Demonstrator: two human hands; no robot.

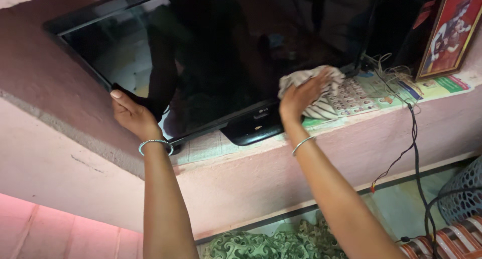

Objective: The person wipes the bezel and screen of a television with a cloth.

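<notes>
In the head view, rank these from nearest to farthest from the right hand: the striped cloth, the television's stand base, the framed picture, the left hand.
1. Striped cloth: gripped in the right hand.
2. Television's stand base: just below-left of it on the shelf.
3. Framed picture and left hand: picture upper right, hand at the screen's left edge; too close to call.

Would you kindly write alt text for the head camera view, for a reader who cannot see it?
A person's right hand presses a striped cloth against the lower edge of a black flat-screen television on a pink wall ledge, while the left hand grips its left corner. A framed picture and cables are at right.
</notes>
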